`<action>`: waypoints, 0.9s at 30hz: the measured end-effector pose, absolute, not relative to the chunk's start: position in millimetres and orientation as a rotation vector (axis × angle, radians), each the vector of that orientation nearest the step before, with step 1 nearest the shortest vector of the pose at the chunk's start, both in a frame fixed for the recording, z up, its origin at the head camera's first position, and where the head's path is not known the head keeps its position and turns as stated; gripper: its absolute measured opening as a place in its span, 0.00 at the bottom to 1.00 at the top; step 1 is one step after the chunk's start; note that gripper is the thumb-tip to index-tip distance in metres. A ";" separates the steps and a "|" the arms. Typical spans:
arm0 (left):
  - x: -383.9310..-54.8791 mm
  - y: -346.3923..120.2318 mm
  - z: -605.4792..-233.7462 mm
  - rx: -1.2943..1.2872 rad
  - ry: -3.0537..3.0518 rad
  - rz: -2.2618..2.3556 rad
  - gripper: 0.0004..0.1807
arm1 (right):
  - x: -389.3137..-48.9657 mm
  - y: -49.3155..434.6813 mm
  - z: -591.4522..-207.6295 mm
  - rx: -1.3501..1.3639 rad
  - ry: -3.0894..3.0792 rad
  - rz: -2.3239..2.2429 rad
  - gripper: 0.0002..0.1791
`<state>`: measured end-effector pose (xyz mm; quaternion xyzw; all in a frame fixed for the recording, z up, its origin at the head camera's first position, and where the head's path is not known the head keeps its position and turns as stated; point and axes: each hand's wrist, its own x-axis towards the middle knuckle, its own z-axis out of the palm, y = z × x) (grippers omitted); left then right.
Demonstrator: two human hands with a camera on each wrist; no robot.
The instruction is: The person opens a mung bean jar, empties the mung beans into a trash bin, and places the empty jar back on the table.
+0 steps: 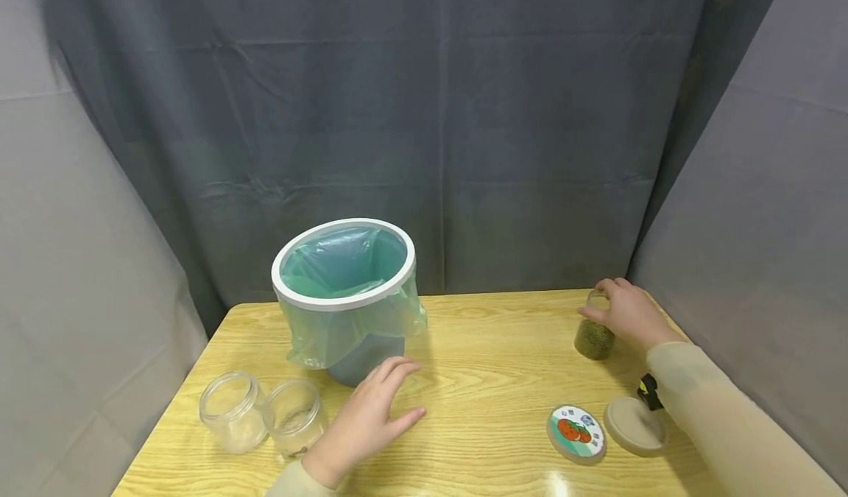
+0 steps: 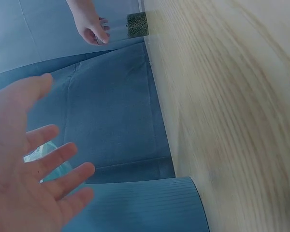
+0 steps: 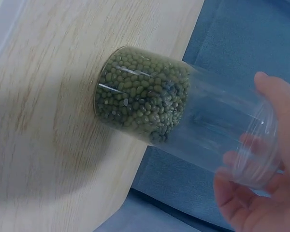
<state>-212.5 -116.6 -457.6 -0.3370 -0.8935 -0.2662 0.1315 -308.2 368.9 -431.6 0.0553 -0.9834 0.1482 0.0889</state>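
From the right wrist we see what the head view only hints at: the bean jar is clear, with separate green beans filling its lower part, and the right hand grips it by the rim, thumb on one side, fingers on the other. The jar stands upright on the table, well to the right of the bin. The left wrist alone shows us the palm of the left hand, fingers spread and holding nothing, just in front of the bin, and the bin's ribbed wall. Only the head view gives us two glass jars front-left of the bin, and a tomato-picture lid and a plain lid front-right of it.

We cannot make out the dark bits in the glass jar nearer the bin, nor a small black thing partly behind the right sleeve. A green liner covers the bin's upper wall. The table is pale wood-grain; behind the bin hangs a dark curtain, with lighter cloth on both sides of it.
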 end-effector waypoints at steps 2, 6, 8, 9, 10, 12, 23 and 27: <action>-212.5 -116.8 -457.1 -0.969 -2.594 -0.790 0.34 | -308.6 369.1 -431.1 0.163 -2.921 0.449 0.40; -212.9 -116.7 -453.8 -0.939 -2.569 -0.865 0.35 | -308.5 367.8 -426.2 0.145 -2.911 0.488 0.40; -213.2 -116.3 -450.6 -0.917 -2.541 -0.919 0.34 | -308.2 364.9 -422.0 0.136 -2.903 0.512 0.40; -213.4 -116.1 -448.6 -0.901 -2.528 -0.947 0.34 | -307.6 362.5 -418.8 0.136 -2.898 0.519 0.40; -213.5 -115.8 -446.4 -0.886 -2.515 -0.974 0.34 | -306.9 359.7 -415.4 0.137 -2.892 0.526 0.40; -213.6 -115.0 -441.6 -0.854 -2.491 -1.034 0.33 | -304.8 352.6 -406.8 0.144 -2.879 0.534 0.39; -218.0 -106.1 -424.4 -0.765 -2.464 -1.288 0.35 | -282.5 296.1 -354.1 0.214 -2.866 0.594 0.38; -221.6 -102.1 -422.4 -0.764 -2.456 -1.363 0.35 | -276.2 274.8 -341.8 0.284 -2.829 0.608 0.36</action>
